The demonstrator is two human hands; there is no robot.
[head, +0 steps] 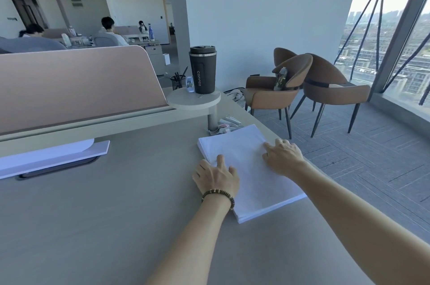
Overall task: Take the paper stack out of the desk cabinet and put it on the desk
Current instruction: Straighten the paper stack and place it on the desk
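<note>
A white paper stack (246,156) lies flat on the grey desk (104,203), near its right edge. My left hand (215,176), with a bead bracelet on the wrist, rests at the stack's left edge, fingers spread on the top sheet. My right hand (282,156) lies palm down on the stack's right side, fingers apart. Neither hand grips the paper. The desk cabinet is out of view.
A pink divider panel (76,84) stands along the desk's back. A round raised shelf (193,98) holds a black coffee tumbler (202,69) and a pen cup (178,81). Small wrappers (226,124) lie behind the stack. Two brown chairs (302,89) stand by the window.
</note>
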